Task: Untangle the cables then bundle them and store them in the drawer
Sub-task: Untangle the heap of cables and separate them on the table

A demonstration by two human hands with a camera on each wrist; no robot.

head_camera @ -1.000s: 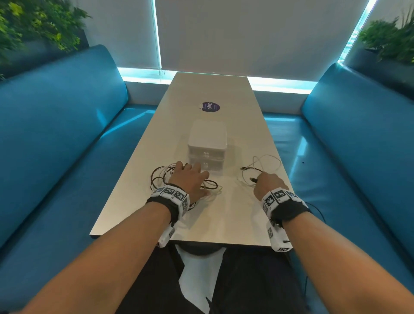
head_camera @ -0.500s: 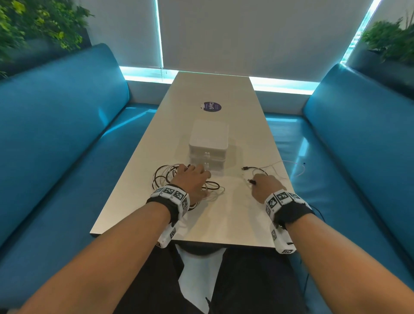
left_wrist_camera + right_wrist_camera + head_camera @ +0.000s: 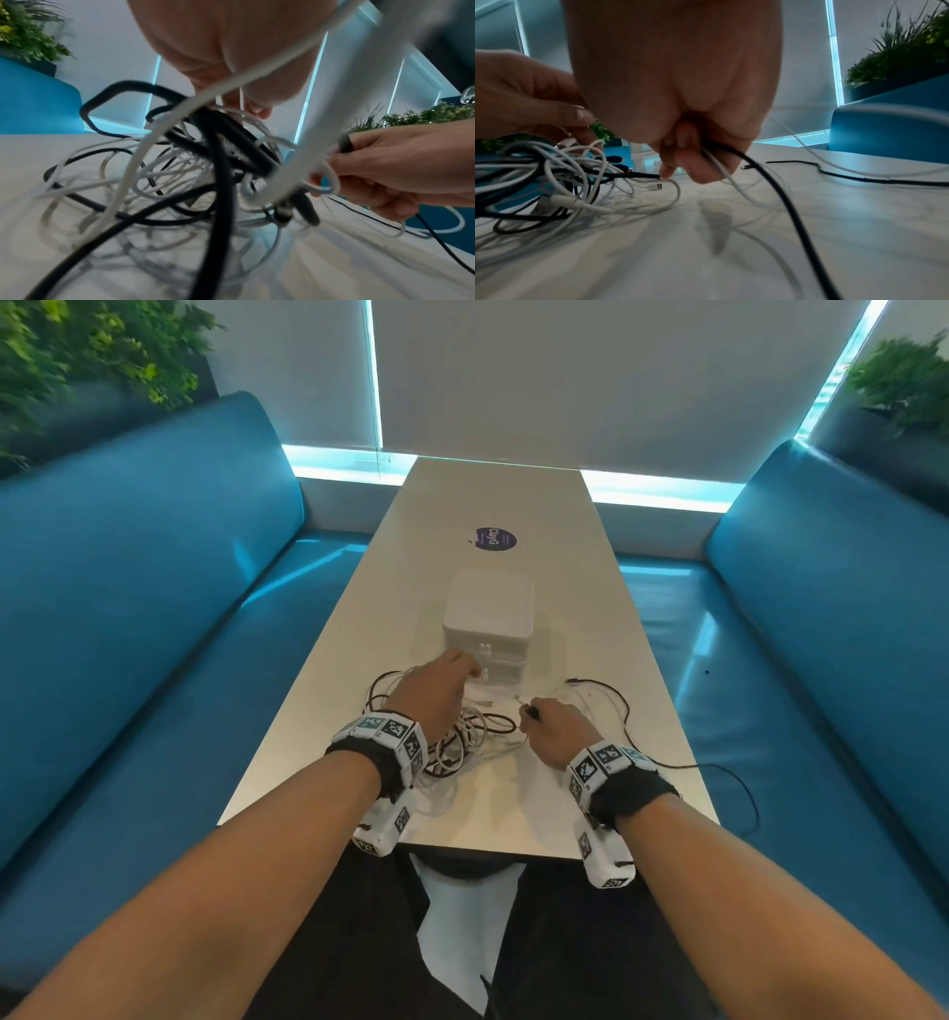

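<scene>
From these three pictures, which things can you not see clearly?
- Inside of the drawers: head view, fronts closed.
- How many cables are in the tangle: head view, the left hand covers part; left wrist view, blurred.
- Left hand's fingertips: left wrist view, behind cables.
- End of the black cable: head view, drops past the table edge.

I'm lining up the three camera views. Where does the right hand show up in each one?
Head: right hand right of centre, on the table beside the cable tangle.
Left wrist: at the right edge, pinching cables.
Right wrist: top centre, gripping a black and a white cable.
Shared landmark: the cable tangle.
</scene>
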